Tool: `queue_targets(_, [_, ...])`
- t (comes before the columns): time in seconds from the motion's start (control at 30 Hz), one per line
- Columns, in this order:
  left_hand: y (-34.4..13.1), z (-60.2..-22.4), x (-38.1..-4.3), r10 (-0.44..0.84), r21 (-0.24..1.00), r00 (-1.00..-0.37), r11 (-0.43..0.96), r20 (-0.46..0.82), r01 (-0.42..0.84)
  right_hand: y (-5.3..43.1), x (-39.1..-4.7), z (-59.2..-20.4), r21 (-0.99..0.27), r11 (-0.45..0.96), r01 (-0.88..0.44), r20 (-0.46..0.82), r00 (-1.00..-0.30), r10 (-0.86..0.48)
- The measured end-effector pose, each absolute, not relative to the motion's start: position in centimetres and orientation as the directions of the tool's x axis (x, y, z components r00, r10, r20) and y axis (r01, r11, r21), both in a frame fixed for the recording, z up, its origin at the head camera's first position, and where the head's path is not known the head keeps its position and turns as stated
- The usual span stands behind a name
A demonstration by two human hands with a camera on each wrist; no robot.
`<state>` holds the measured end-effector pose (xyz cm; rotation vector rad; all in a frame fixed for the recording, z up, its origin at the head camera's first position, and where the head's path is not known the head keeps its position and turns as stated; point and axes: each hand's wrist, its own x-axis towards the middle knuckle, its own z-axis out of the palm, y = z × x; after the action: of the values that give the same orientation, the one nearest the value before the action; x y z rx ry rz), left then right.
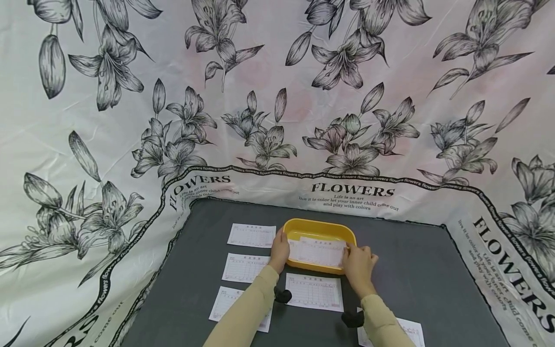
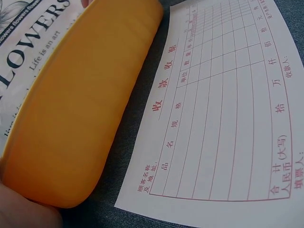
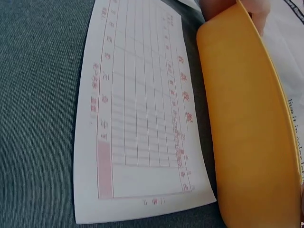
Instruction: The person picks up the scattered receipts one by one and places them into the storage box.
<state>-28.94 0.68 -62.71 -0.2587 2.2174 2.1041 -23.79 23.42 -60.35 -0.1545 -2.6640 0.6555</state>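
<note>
A yellow plastic tray [image 1: 320, 224] with rounded corners is held between both hands, near the back of the table. My left hand [image 1: 280, 250] grips its left end, thumb side toward me; my right hand [image 1: 360, 268] grips the right end. Inside the tray lie receipt slips [image 1: 321, 252], one overlapping another. Just in front of the tray, a printed receipt slip [image 1: 314, 292] lies flat on the dark table. In the left wrist view the tray's outer wall [image 2: 85, 104] stands beside that slip, with part of my left hand [image 2: 28, 209] at its lower corner.
Left of the tray, three receipt slips lie in a column: a back slip [image 1: 252, 235], a middle slip [image 1: 244, 268] and a front slip [image 1: 225, 303] partly under the left sleeve. Another slip [image 1: 413, 331] sits beneath the right sleeve. Flower-printed cloth [image 1: 269, 202] surrounds the dark table [image 1: 416, 260].
</note>
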Motion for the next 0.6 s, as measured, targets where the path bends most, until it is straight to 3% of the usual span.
queue_targets(0.6, [0.67,-63.00,-29.02,-0.071,0.985,-0.985,0.055,-0.158,-0.162,23.57,-23.32,-59.80,-0.520,0.854,-0.030,0.407,-0.888,0.217])
